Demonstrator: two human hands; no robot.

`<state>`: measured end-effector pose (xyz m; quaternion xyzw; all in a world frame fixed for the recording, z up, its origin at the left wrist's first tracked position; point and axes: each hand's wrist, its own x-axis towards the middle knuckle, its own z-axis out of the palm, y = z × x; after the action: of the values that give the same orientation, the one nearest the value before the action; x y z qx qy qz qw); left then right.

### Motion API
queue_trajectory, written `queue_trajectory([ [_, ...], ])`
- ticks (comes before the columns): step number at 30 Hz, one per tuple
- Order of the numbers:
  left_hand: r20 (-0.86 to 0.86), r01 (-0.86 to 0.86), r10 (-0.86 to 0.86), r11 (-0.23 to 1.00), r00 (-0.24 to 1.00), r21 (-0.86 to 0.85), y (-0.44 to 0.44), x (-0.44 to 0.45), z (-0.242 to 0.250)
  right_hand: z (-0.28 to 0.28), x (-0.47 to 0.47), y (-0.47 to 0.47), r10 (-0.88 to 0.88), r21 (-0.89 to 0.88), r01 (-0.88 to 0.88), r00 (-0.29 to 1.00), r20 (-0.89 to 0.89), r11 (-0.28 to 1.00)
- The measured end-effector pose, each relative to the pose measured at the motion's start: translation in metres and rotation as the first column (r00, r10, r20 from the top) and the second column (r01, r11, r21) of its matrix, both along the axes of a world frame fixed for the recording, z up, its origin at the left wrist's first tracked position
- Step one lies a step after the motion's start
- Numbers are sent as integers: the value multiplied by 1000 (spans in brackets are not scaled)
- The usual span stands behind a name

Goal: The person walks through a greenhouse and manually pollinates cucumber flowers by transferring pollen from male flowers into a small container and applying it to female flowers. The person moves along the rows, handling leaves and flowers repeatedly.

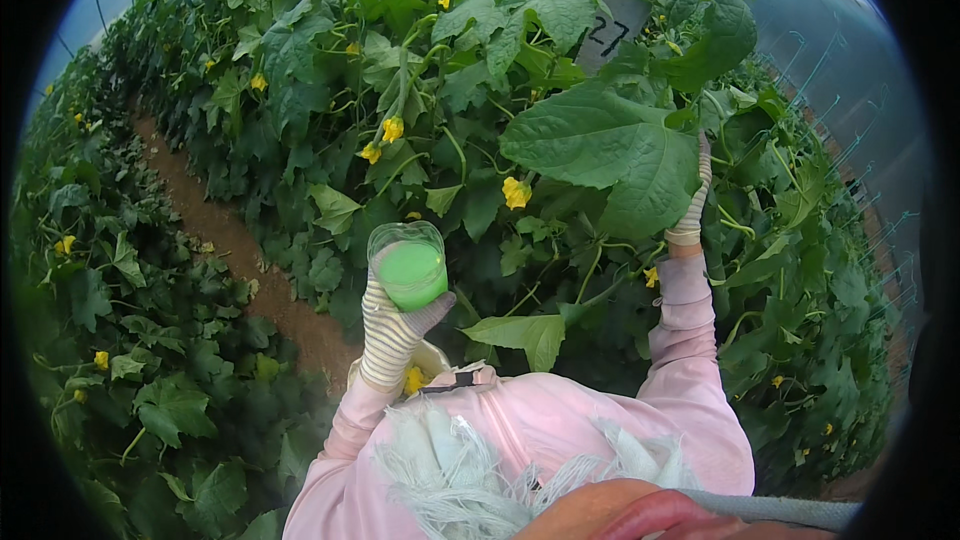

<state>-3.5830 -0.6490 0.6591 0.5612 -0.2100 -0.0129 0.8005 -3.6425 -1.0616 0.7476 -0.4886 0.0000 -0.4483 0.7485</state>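
My left hand (pixel 394 322), in a striped knit glove, is closed round a clear plastic cup (pixel 407 266) of bright green liquid, held upright at lower centre. My right hand (pixel 701 191), in a like glove, reaches up among the vines at right; its fingers are hidden behind a broad green leaf (pixel 607 142), so what they touch does not show. Between the hands a yellow blossom (pixel 517 193) hangs among the leaves. More yellow flowers (pixel 392 129) with slender green fruit stand above the cup.
Dense climbing vines fill the front. A pale post (pixel 622 7) marked with a number rises behind them at upper right. A bare soil path (pixel 255 270) runs along the left between plant rows. Green strings (pixel 821 127) hang by the greenhouse wall at right. A yellow flower lies at my waist.
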Motion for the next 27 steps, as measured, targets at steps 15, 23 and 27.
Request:
queue_trajectory([
  [15,0,100,-100,993,995,65,-36,22,8,26,-43,26,-5,-233,-38,984,-179,972],
  [23,70,196,-203,975,977,101,-58,37,28,63,-38,29,177,-448,-320,927,-331,835],
  [27,53,255,-263,960,963,117,-68,42,35,61,-44,23,143,-467,-320,916,-374,824],
])
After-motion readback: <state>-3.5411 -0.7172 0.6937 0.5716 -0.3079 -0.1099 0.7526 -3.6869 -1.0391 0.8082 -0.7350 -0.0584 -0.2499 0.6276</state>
